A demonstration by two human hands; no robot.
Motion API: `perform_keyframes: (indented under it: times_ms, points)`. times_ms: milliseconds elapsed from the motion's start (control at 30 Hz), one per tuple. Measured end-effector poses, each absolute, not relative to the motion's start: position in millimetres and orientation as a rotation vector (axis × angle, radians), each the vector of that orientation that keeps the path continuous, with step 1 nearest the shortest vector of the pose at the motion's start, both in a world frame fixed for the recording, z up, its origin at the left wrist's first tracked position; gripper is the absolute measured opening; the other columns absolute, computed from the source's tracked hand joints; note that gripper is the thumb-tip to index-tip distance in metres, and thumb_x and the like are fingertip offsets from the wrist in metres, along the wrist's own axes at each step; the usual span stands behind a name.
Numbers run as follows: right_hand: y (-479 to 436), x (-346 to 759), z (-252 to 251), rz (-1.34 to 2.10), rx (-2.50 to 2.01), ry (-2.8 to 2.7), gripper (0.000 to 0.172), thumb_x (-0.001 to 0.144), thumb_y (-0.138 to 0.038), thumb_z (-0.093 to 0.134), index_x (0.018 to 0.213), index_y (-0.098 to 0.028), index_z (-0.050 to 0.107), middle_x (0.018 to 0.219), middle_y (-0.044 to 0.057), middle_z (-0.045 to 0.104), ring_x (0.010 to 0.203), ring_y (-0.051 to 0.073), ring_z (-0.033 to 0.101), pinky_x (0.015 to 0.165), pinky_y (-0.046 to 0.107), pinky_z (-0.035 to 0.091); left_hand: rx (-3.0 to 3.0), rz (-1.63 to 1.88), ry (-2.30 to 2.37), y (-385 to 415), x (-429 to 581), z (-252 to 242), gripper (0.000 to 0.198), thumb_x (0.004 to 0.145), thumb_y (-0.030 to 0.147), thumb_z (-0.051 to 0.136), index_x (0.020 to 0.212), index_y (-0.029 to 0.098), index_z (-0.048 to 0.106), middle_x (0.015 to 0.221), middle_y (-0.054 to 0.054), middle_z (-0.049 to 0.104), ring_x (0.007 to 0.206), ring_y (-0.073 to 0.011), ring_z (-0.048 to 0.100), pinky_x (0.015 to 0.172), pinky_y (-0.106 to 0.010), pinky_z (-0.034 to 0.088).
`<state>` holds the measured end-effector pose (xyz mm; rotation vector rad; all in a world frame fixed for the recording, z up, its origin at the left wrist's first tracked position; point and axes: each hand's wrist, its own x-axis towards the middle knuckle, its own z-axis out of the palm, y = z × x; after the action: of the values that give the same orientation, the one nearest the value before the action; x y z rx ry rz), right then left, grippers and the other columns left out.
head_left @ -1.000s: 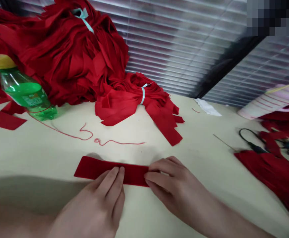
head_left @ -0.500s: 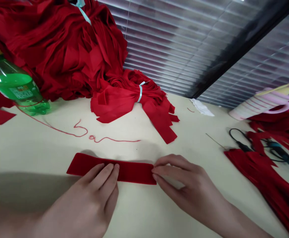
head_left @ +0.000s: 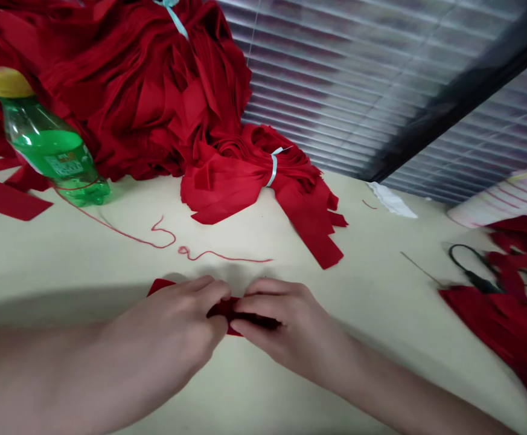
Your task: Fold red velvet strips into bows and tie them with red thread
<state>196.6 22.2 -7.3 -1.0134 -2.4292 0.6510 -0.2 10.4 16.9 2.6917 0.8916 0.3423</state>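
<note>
A red fabric strip (head_left: pixel 159 285) lies on the pale table below a loose red thread (head_left: pixel 218 254). My left hand (head_left: pixel 191 326) has its fingers closed on the strip's middle, covering much of it. Close beside it, my right hand (head_left: pixel 276 320) pinches the strip, and a fold of the fabric shows inside its fingers. Both hands' fingertips nearly meet over the strip.
A green bottle (head_left: pixel 59 151) with a yellow cap stands at the left, thread around its base. Behind are a large red fabric pile (head_left: pixel 131 90) and a tied bundle (head_left: pixel 254 169). At the right are a striped cup (head_left: pixel 503 199), more red fabric (head_left: pixel 494 338) and a black cable (head_left: pixel 475 281).
My left hand has gone from lying flat on the strip to gripping it. My right hand has moved left, bringing the strip's right end inward. The view has shifted slightly.
</note>
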Motion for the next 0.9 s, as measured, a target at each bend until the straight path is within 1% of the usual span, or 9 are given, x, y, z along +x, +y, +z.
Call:
perform_keyframes:
  times_ms: [67,200,367,500,700,900]
  points:
    - [22.6,197.7,-6.9,0.626,-1.003,-2.456,0.013,0.085,-0.023,0.060,0.082,-0.020,0.072,0.074,0.000,0.065,0.066,0.011,0.059,0.062,0.021,0.049,2.675,0.339,0.904,11.2,-0.8,16.9,0.024,0.086,0.006,0.043,0.090,0.017,0.064,0.093,-0.004,0.062,0.080,-0.0148,0.057,0.071,-0.025,0.049]
    - [22.4,195.6,-5.2,0.553,-1.017,-2.494,0.011,0.083,-0.020,0.063,0.077,-0.020,0.072,0.071,0.000,0.066,0.067,0.011,0.060,0.065,0.023,0.048,2.644,0.358,0.942,16.0,-1.5,14.7,0.023,0.089,0.009,0.044,0.083,0.016,0.065,0.081,-0.004,0.062,0.074,-0.0139,0.058,0.068,-0.024,0.049]
    - [20.7,193.5,-6.5,0.533,-1.025,-2.460,0.010,0.082,-0.019,0.064,0.077,-0.021,0.072,0.071,-0.001,0.067,0.066,0.012,0.060,0.066,0.026,0.047,2.674,0.374,0.920,21.7,-2.2,6.8,0.026,0.089,0.008,0.044,0.076,0.015,0.064,0.072,-0.002,0.060,0.068,-0.0129,0.057,0.064,-0.023,0.049]
    - [20.5,192.7,-7.3,0.547,-1.046,-2.459,0.011,0.082,-0.018,0.063,0.077,-0.021,0.071,0.071,-0.003,0.067,0.065,0.011,0.059,0.066,0.025,0.045,2.689,0.329,1.015,21.0,0.4,4.4,0.025,0.087,0.005,0.045,0.071,0.015,0.062,0.073,-0.002,0.059,0.068,-0.0134,0.056,0.062,-0.024,0.048]
    - [20.2,191.9,-7.7,0.614,-1.031,-2.381,0.014,0.081,-0.014,0.062,0.071,-0.021,0.069,0.070,-0.004,0.067,0.064,0.009,0.058,0.065,0.024,0.044,2.678,0.280,1.053,18.4,3.4,4.4,0.026,0.084,0.000,0.043,0.072,0.014,0.061,0.077,-0.003,0.059,0.070,-0.0133,0.055,0.063,-0.023,0.048]
    - [19.2,191.6,-6.2,0.624,-1.044,-2.353,0.012,0.078,-0.013,0.065,0.069,-0.020,0.069,0.069,-0.004,0.067,0.062,0.009,0.057,0.064,0.023,0.043,2.653,0.261,1.052,19.5,0.6,3.8,0.026,0.086,0.004,0.044,0.071,0.015,0.062,0.076,-0.003,0.059,0.070,-0.0136,0.055,0.065,-0.025,0.048]
